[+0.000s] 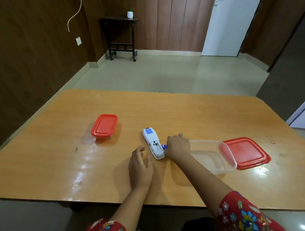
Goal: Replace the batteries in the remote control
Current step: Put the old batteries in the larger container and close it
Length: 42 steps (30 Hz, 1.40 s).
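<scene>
A white remote control (153, 143) lies face down on the wooden table (59, 146), its battery bay uncovered. Right beside the bay, my right hand (178, 146) is closed over purple-blue batteries (164, 147), of which only the ends stick out. My left hand (140, 167) rests on the table just left of the remote's near end, fingers apart, holding nothing. The battery cover is not visible.
A clear plastic container (214, 158) stands open right of my right hand, its red lid (246, 153) lying beyond it. A closed red-lidded container (104, 127) sits to the left. The table's near edge is just below my forearms.
</scene>
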Motion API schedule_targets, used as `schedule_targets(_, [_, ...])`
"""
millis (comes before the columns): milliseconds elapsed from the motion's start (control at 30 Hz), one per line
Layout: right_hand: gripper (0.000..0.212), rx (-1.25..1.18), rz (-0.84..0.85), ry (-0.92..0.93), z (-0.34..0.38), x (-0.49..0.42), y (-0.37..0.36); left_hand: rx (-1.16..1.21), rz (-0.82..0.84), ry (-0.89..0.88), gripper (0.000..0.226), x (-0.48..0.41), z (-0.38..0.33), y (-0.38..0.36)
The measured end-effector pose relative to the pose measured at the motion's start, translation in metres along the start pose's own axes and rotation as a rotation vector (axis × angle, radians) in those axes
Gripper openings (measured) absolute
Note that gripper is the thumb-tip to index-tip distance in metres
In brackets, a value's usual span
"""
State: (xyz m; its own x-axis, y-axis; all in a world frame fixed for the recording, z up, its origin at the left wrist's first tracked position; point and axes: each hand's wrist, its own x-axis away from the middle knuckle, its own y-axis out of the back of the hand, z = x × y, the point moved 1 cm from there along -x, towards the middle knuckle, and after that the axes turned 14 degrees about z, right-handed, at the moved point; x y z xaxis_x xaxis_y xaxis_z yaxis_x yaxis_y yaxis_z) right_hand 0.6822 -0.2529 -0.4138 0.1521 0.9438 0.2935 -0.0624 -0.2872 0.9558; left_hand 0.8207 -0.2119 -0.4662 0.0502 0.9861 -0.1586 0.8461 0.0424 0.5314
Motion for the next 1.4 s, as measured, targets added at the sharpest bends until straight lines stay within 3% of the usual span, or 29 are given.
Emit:
schedule_targets(233, [0.023, -0.115, 0.144, -0.04, 0.004, -0.005, 0.011, -0.02, 0.011, -0.009, 0.036, -0.003, 0.001, 0.001])
schedule_targets(433, [0.018, -0.212, 0.122, 0.026, 0.003, 0.0, 0.008, -0.05, 0.038, -0.022, 0.035, -0.002, -0.001, 0.001])
schedule_targets(700, [0.012, -0.901, -0.043, 0.019, -0.096, 0.059, 0.027, -0.046, 0.09, -0.198, 0.03, 0.013, -0.015, -0.008])
schedule_targets(767, [0.013, -0.899, -0.046, -0.054, -0.122, 0.064, 0.021, -0.005, 0.194, -0.225, 0.039, 0.02, -0.027, -0.022])
schedule_targets(867, [0.017, -0.84, 0.083, -0.116, -0.136, 0.055, 0.005, 0.114, 0.333, -0.175, 0.054, 0.025, -0.049, -0.054])
schedule_targets(967, [0.028, -0.751, 0.196, -0.127, -0.14, 0.045, -0.01, 0.185, 0.339, -0.119, 0.056, 0.031, -0.061, -0.078])
schedule_targets(1067, [0.021, -0.611, -0.003, -0.129, -0.15, 0.049, -0.008, 0.135, 0.319, -0.117, 0.047, 0.032, -0.058, -0.083])
schedule_targets(1233, [0.013, -0.729, -0.381, -0.168, -0.192, 0.068, 0.001, 0.153, 0.276, -0.116, 0.031, 0.031, -0.055, -0.085])
schedule_targets(1300, [0.018, -0.701, -0.397, -0.264, -0.221, 0.066, -0.006, 0.136, 0.278, -0.118, 0.03, 0.03, -0.056, -0.086])
schedule_targets(1400, [0.048, -0.543, -0.158, -0.457, -0.261, 0.056, -0.016, 0.127, 0.275, -0.113, 0.029, 0.029, -0.056, -0.087])
